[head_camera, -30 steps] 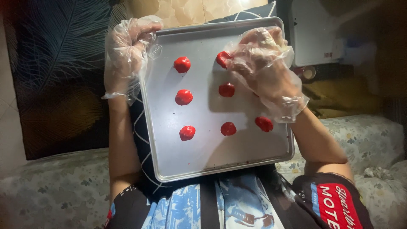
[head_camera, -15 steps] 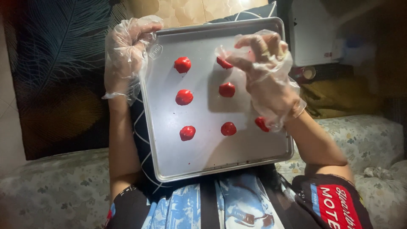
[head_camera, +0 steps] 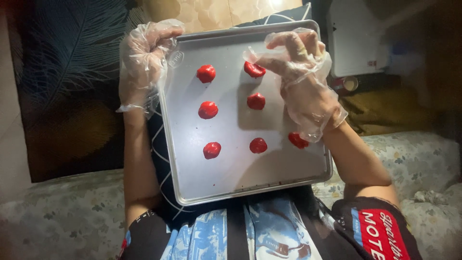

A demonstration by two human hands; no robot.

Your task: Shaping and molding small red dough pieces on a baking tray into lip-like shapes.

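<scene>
A silver baking tray (head_camera: 231, 163) rests tilted on my lap. Several small red dough balls lie on it in columns, among them one at the upper left (head_camera: 206, 73) and one in the middle (head_camera: 256, 101). My left hand (head_camera: 144, 62), in a clear plastic glove, grips the tray's upper left corner. My gloved right hand (head_camera: 301, 82) hovers over the upper right of the tray. Its fingers are curled and apart, with the tips just above the top red ball (head_camera: 254, 70). Another red ball (head_camera: 298, 140) shows below its wrist.
A dark cushion with white lines (head_camera: 161, 159) lies under the tray. A dark feather-patterned cushion (head_camera: 67, 72) stands at the left. Floral sofa fabric (head_camera: 57, 226) spreads on both sides. A white box (head_camera: 358, 38) and a small round container (head_camera: 350, 83) sit at the right.
My right hand has lifted off the tray's upper right and drawn its fingers together, uncovering the top red ball. The left hand and the tray have stayed still.
</scene>
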